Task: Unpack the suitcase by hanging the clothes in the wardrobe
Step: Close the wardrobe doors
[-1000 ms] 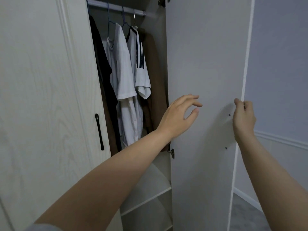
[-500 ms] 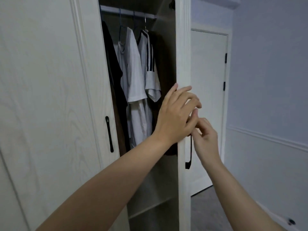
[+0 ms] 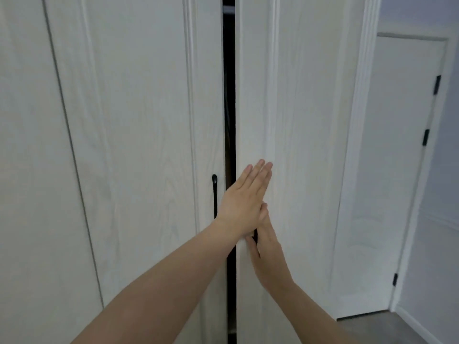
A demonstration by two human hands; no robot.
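Note:
The white wardrobe's right door (image 3: 310,120) stands almost closed, leaving a narrow dark gap (image 3: 229,95) beside the left door (image 3: 139,120). My left hand (image 3: 244,199) lies flat with straight fingers against the right door near its inner edge. My right hand (image 3: 267,247) sits just below it, fingers straight against the same door, partly covered by the left hand. The hanging clothes are hidden behind the doors. No suitcase is in view.
A black handle (image 3: 214,194) runs down the left door beside the gap. To the right stands a white room door (image 3: 397,170) with black hinges, next to a pale blue wall (image 3: 444,219). Grey floor (image 3: 367,328) shows at the bottom right.
The right wardrobe door has swung from wide open to nearly closed, hiding the hanging shirts. Both hands moved from its edge and handle to lie flat on its front.

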